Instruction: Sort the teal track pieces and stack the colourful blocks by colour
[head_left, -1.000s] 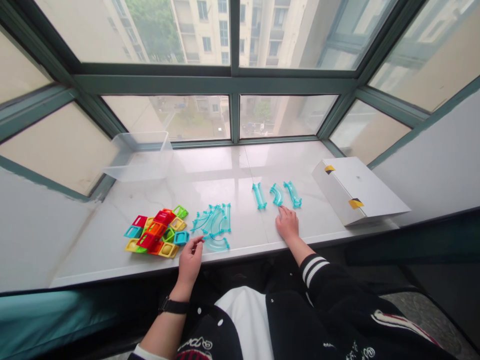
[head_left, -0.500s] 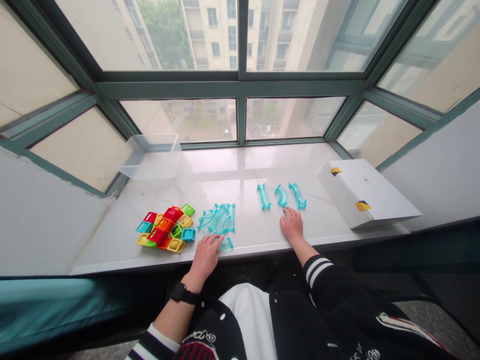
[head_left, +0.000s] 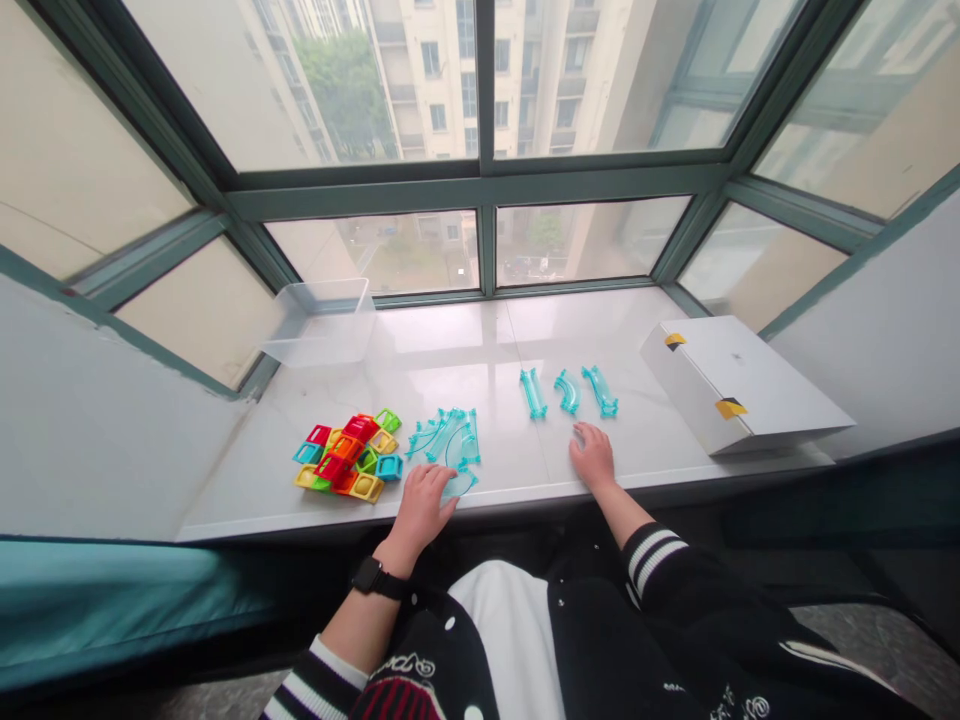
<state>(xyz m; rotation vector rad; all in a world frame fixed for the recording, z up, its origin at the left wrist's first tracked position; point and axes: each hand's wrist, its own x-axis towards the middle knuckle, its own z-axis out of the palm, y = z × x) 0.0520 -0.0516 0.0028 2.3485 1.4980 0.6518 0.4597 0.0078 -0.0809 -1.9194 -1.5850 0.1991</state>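
Note:
My left hand (head_left: 421, 507) lies on the white sill, its fingertips on the near edge of a pile of clear teal curved track pieces (head_left: 450, 443); the fingers look bent over one piece. A watch is on that wrist. My right hand (head_left: 592, 457) rests flat on the sill, fingers loosely together, just below a row of three separate teal track pieces (head_left: 568, 391) and not touching them. A heap of coloured square frame tiles (head_left: 347, 457) lies left of the teal pile.
An empty clear plastic bin (head_left: 322, 322) stands at the back left of the sill. A flat white cardboard box (head_left: 739, 380) with yellow-black tape lies at the right. Window panes and green frames surround the sill (head_left: 465, 350).
My left hand slid right from beside the coloured tiles onto the near edge of the teal pile. My right hand drew back a little from the three pieces. The view shifted.

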